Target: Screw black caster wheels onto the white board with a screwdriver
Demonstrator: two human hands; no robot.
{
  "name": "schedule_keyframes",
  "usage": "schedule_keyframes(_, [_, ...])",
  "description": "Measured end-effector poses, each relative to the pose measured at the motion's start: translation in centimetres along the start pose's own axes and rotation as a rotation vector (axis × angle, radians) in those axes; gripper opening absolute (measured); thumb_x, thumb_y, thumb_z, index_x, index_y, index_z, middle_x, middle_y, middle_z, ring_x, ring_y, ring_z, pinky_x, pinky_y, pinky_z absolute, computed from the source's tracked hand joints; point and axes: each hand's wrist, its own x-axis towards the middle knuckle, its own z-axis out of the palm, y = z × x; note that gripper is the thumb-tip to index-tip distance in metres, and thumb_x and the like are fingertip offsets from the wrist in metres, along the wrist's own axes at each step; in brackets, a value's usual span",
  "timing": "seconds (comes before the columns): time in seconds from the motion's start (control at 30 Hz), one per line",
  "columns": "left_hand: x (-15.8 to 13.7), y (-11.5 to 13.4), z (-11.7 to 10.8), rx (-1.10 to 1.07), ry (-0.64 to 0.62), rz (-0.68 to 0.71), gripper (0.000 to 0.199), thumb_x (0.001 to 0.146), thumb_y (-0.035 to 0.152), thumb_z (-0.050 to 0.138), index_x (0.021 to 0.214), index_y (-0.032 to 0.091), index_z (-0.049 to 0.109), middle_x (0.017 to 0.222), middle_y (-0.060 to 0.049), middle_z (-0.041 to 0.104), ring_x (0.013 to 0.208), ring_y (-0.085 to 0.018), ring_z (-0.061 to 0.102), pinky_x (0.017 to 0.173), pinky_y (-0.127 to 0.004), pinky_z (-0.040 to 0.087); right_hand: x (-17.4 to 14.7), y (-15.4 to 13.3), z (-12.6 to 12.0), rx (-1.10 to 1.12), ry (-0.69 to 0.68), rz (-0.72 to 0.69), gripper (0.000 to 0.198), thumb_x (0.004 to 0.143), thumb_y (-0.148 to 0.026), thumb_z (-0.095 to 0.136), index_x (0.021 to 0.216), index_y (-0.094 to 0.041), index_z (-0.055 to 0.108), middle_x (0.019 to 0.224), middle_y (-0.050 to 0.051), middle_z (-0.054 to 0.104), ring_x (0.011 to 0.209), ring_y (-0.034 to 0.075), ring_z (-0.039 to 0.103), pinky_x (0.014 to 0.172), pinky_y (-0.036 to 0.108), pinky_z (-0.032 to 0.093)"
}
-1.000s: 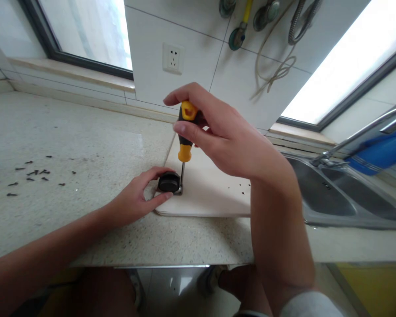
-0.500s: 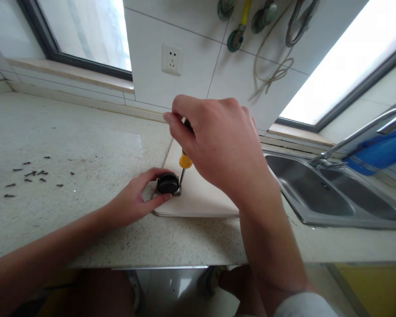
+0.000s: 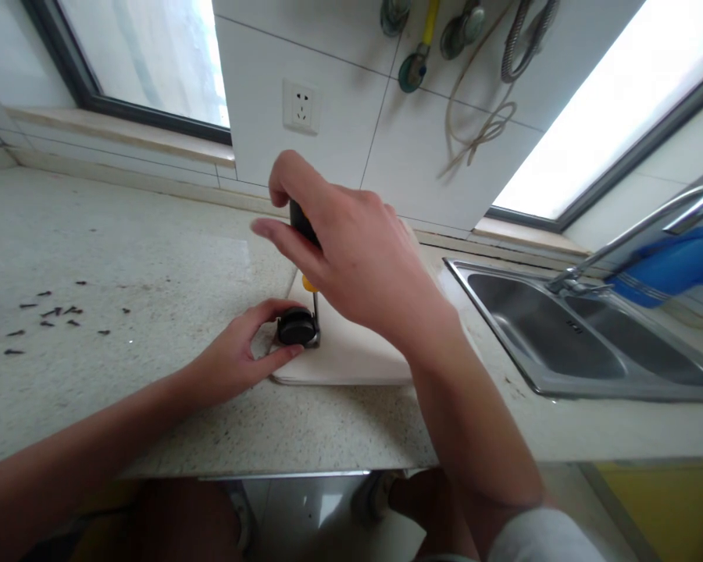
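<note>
A black caster wheel [image 3: 296, 326] with a metal mounting plate sits at the near left corner of a pale board [image 3: 357, 359]. My left hand [image 3: 249, 347] is closed around the caster, thumb on the near side and fingers on the far side. Above it, my right hand [image 3: 351, 250] grips a screwdriver [image 3: 305, 226] with a black and yellow handle. Its thumb and index finger are partly lifted from the handle, while the other fingers are hidden behind the hand. The screwdriver's shaft stands nearly upright, its tip at the caster's plate. Any screw under the tip is hidden.
Several dark screws [image 3: 73, 311] lie scattered on the speckled counter [image 3: 169, 242] at left. A steel double sink [image 3: 539, 328] with a faucet [image 3: 579, 281] and a blue cloth [image 3: 673, 265] is at right. The tiled wall behind carries a socket [image 3: 301, 107] and pipes.
My right hand has shifted left, and its thumb and index finger have opened from the handle. The screwdriver stands more upright. My left hand stays on the caster.
</note>
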Motion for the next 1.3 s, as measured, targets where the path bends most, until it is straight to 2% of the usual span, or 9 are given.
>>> schedule_keyframes(0.17, [0.1,0.2,0.0,0.002,-0.003,-0.016,0.05,0.096,0.049,0.08,0.14,0.028,0.068,0.134,-0.009,0.079,0.125,-0.034,0.075,0.115,-0.056,0.058,-0.9,0.8,-1.4,0.169,-0.068,-0.08,0.03,0.114,-0.03,0.05,0.144,-0.026,0.053,0.129,0.001,0.075,0.104,0.018,0.068,0.091,0.034,0.045])
schedule_keyframes(0.4, [0.1,0.2,0.0,0.019,0.002,-0.016,0.051,0.095,0.052,0.079,0.138,0.028,0.068,0.129,-0.009,0.081,0.12,-0.034,0.076,0.112,-0.056,0.06,-0.5,-0.7,-1.0,-0.064,-0.02,0.069,0.026,0.109,-0.052,0.056,0.129,-0.038,0.062,0.109,0.001,0.08,0.1,0.03,0.071,0.085,0.044,0.049])
schedule_keyframes(0.57, [0.2,0.6,-0.1,0.011,-0.003,-0.019,0.05,0.095,0.051,0.078,0.139,0.028,0.067,0.133,-0.01,0.08,0.123,-0.034,0.076,0.114,-0.056,0.059,-1.3,-0.2,-2.2,0.145,-0.114,-0.04,0.039,0.113,-0.032,0.048,0.152,-0.032,0.052,0.136,0.0,0.077,0.115,0.021,0.071,0.099,0.037,0.05])
schedule_keyframes(0.63, [0.3,0.7,-0.2,0.009,-0.017,-0.019,0.05,0.096,0.049,0.078,0.139,0.027,0.068,0.134,-0.01,0.08,0.123,-0.034,0.075,0.114,-0.056,0.058,-1.5,0.0,-2.5,0.159,-0.114,-0.036,0.042,0.112,-0.027,0.048,0.153,-0.032,0.052,0.133,-0.001,0.078,0.112,0.021,0.072,0.098,0.036,0.049])
schedule_keyframes(0.77, [0.2,0.5,-0.1,0.025,-0.008,-0.002,0.05,0.096,0.051,0.079,0.139,0.027,0.068,0.134,-0.009,0.079,0.123,-0.034,0.075,0.114,-0.055,0.058,-1.2,-0.1,-2.1,0.057,-0.056,0.01,0.033,0.11,-0.036,0.054,0.141,-0.038,0.06,0.119,-0.003,0.082,0.104,0.026,0.072,0.095,0.041,0.047])
schedule_keyframes(0.97, [0.1,0.3,-0.1,0.02,-0.014,0.01,0.049,0.098,0.051,0.078,0.14,0.027,0.068,0.133,-0.009,0.08,0.123,-0.033,0.075,0.115,-0.055,0.058,-1.1,-0.7,-1.3,-0.013,0.02,0.049,0.029,0.109,-0.04,0.06,0.137,-0.034,0.062,0.112,-0.001,0.081,0.097,0.024,0.071,0.089,0.037,0.042])
schedule_keyframes(1.17, [0.1,0.7,-0.1,-0.003,-0.031,0.005,0.05,0.097,0.045,0.079,0.141,0.026,0.066,0.137,-0.011,0.078,0.127,-0.032,0.073,0.118,-0.055,0.055,-0.6,-0.1,-0.8,0.091,0.011,0.022,0.027,0.108,-0.039,0.061,0.133,-0.03,0.062,0.112,0.0,0.079,0.095,0.022,0.07,0.083,0.035,0.043])
schedule_keyframes(1.23, [0.0,0.9,0.1,-0.009,-0.026,0.007,0.05,0.096,0.043,0.079,0.141,0.025,0.066,0.138,-0.012,0.077,0.128,-0.032,0.073,0.119,-0.055,0.055,-0.4,0.2,-0.6,0.135,0.105,0.029,0.03,0.109,-0.038,0.059,0.137,-0.028,0.059,0.113,0.002,0.077,0.093,0.022,0.07,0.082,0.036,0.045])
schedule_keyframes(1.3, [0.2,1.3,0.0,-0.001,-0.031,0.009,0.053,0.095,0.044,0.079,0.143,0.025,0.066,0.141,-0.013,0.077,0.131,-0.032,0.072,0.12,-0.055,0.054,-0.3,0.3,-0.6,0.152,0.302,0.041,0.033,0.109,-0.036,0.057,0.142,-0.027,0.057,0.119,0.005,0.075,0.097,0.022,0.071,0.084,0.036,0.048])
